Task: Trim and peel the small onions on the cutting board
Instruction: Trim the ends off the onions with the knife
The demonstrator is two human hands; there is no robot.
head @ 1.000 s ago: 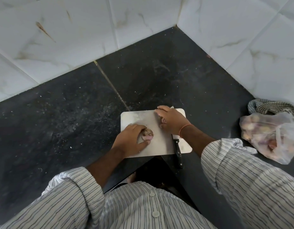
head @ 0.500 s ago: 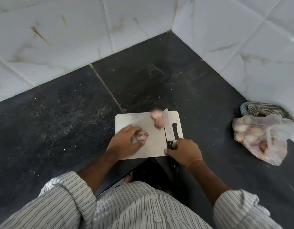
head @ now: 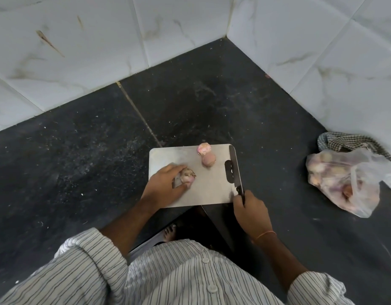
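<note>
Steel-grey, the board (head: pixel 212 192) lies on a dark counter (head: pixel 80 161) at the corner of white tiled walls (head: pixel 300 51). Three small onions are on it. The left hand (head: pixel 166 186) curls its fingers and thumb round one onion (head: pixel 187 174) near the board's left side, skin on and its dry tip pointing right. Two more onions (head: pixel 206 155) sit touching each other at the far edge, apart from both hands.

The right hand (head: pixel 249 210) grips the black handle of the knife (head: pixel 233 170) just off the board's near right corner; the blade runs along the right edge, pointing away, well apart from the held onion. How high it is off the board I cannot tell.

By my reading the trimming of this first onion is about to start: it is steadied, the knife is in hand, no cut is made yet. The next move calls for bringing the blade across to the onion's exposed tip, clear of the left fingertips, and slicing the end off before peeling.

A plastic bag (head: pixel 342 181) of onions and a checked cloth (head: pixel 353 143) lie far right on the counter.
</note>
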